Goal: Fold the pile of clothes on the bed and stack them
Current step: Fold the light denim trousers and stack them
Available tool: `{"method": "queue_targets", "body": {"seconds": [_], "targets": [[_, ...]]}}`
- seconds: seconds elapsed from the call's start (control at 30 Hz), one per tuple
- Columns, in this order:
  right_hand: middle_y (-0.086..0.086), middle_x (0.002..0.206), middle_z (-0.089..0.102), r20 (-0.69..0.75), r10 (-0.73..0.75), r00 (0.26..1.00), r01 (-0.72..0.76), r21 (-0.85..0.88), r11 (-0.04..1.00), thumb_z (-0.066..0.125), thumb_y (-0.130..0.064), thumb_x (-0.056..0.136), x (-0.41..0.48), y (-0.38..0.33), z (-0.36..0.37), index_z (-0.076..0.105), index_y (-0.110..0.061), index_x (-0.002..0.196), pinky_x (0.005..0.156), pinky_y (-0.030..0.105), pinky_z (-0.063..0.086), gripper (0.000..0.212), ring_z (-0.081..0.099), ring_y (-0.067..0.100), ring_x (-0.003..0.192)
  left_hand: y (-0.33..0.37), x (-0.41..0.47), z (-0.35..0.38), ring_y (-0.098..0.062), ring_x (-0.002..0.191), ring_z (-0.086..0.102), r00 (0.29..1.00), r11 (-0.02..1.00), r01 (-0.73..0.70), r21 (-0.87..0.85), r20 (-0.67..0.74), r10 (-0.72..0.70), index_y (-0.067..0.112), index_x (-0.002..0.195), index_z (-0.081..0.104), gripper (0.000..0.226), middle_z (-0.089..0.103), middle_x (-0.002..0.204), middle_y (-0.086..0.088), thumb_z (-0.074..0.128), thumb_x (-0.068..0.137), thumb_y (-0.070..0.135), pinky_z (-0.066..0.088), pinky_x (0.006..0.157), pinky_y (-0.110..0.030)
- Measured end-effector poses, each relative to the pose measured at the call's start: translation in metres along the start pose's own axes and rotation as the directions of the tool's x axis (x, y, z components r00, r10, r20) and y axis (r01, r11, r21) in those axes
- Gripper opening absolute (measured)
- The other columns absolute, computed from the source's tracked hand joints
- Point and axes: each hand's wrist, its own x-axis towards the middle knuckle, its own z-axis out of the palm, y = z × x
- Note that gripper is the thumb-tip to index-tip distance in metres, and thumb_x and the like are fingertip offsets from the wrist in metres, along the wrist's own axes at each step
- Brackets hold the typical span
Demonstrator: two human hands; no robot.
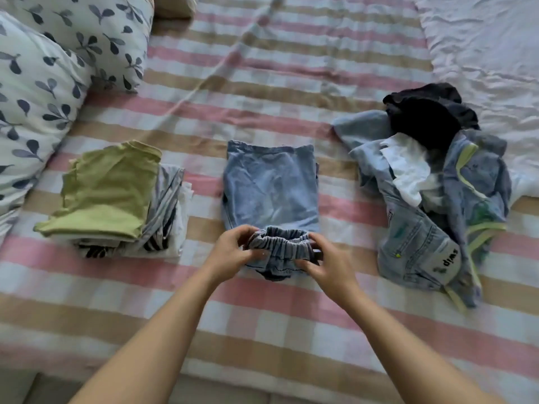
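A pale blue denim garment point(271, 185) lies flat in the middle of the bed, its gathered elastic waistband point(281, 242) at the near end. My left hand point(233, 252) grips the waistband's left end and my right hand point(323, 263) grips its right end, lifting it slightly off the bed. A stack of folded clothes point(116, 199) with a green top piece sits to the left. An unfolded pile point(431, 182) of denim, white and black clothes lies to the right.
The bed carries a pink, tan and white striped cover point(262, 316). Leaf-print pillows point(43, 77) fill the far left. A crumpled white sheet point(490, 48) covers the far right. The bed's near edge point(204, 386) runs along the bottom.
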Motion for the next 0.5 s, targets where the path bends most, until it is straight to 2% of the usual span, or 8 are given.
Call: {"method": "queue_targets", "body": {"seconds": [0.07,0.13,0.2,0.3,0.37,0.5], "targets": [[-0.003,0.093,0.067,-0.004,-0.052,0.999,0.052,-0.036,0.998,0.076,-0.004,0.068,-0.028,0.020,0.016,0.064,-0.013,0.104,0.075,0.022,0.050,0.039,0.065,0.017,0.085,-0.026,-0.029,0.012,-0.006,0.083,0.059,1.000,1.000,-0.009,0.012,0.000,0.009,0.016,0.092,0.063,0.041,0.064,0.091,-0.004,0.075,0.065,-0.012,0.045,0.080,-0.015],[0.003,0.093,0.067,-0.010,-0.134,0.991,0.131,-0.151,0.980,0.076,0.004,0.062,-0.056,0.037,0.032,0.065,-0.007,0.097,0.071,0.012,0.041,0.039,0.065,0.024,0.083,-0.052,-0.057,0.028,-0.010,0.095,0.059,0.996,0.988,-0.084,0.126,-0.028,0.089,0.013,0.096,0.064,0.043,0.062,0.099,-0.003,0.075,0.064,-0.013,0.045,0.087,-0.016],[0.013,0.099,0.068,0.022,-0.176,0.984,0.176,-0.243,0.954,0.075,0.013,0.057,-0.077,0.054,0.048,0.066,0.000,0.098,0.076,0.018,0.043,0.044,0.067,0.028,0.088,-0.078,-0.083,0.047,-0.011,0.108,0.054,0.984,0.958,-0.135,0.253,-0.076,0.159,0.008,0.103,0.064,0.047,0.058,0.110,-0.002,0.070,0.064,-0.017,0.042,0.096,-0.019],[0.019,0.111,0.065,0.050,-0.215,0.975,0.219,-0.322,0.921,0.077,0.016,0.056,-0.093,0.071,0.062,0.066,0.004,0.102,0.080,0.038,0.055,0.048,0.065,0.035,0.100,-0.107,-0.108,0.066,-0.013,0.122,0.041,0.969,0.903,-0.137,0.407,-0.134,0.207,0.006,0.115,0.060,0.063,0.050,0.124,-0.006,0.054,0.062,-0.027,0.034,0.107,-0.026],[0.022,0.111,0.065,0.047,-0.252,0.967,0.251,-0.369,0.895,0.076,0.017,0.060,-0.098,0.077,0.068,0.067,0.006,0.101,0.079,0.047,0.055,0.043,0.064,0.037,0.102,-0.117,-0.115,0.073,-0.018,0.122,0.038,0.956,0.854,-0.152,0.497,-0.146,0.255,0.003,0.116,0.060,0.065,0.049,0.126,-0.013,0.047,0.062,-0.030,0.031,0.108,-0.030],[0.021,0.113,0.065,0.046,-0.296,0.954,0.290,-0.382,0.877,0.063,0.026,0.063,-0.108,0.082,0.070,0.069,0.004,0.102,0.087,0.051,0.048,0.046,0.061,0.039,0.106,-0.124,-0.121,0.079,-0.021,0.109,0.041,0.937,0.816,-0.138,0.561,-0.192,0.291,0.002,0.109,0.065,0.064,0.055,0.116,-0.018,0.045,0.058,-0.032,0.040,0.099,-0.034]]}}
